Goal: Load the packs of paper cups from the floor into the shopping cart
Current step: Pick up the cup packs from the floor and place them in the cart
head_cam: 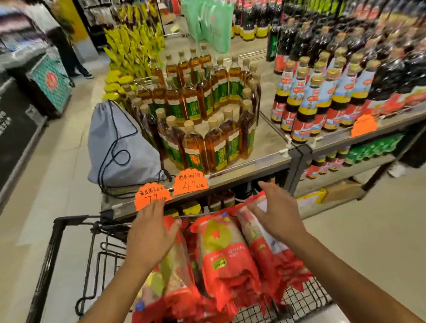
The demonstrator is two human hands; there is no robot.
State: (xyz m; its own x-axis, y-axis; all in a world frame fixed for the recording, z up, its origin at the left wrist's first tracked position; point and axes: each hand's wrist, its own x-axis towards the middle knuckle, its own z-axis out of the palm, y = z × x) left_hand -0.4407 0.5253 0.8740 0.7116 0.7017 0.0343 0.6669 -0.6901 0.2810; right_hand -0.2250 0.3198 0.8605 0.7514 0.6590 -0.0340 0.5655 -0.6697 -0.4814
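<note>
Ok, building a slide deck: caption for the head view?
Left hand and right hand rest on red paper cup packs in the shopping cart.

Red-and-yellow packs of paper cups [226, 256] were wrapped in glossy, crinkled clear plastic film. Black wire shopping cart [46, 269] was coated metal, dull satin finish. Grey drawstring bag [115, 148] was matt woven cloth. Amber bottles [193, 147] were glossy clear plastic with shiny labels. Grey shelf top [272, 138] looked matt, mottled. Orange price tags [189, 182] were matt paper.

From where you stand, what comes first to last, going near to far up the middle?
Black wire shopping cart, red-and-yellow packs of paper cups, orange price tags, amber bottles with green labels, pale green hanging bags.
</note>
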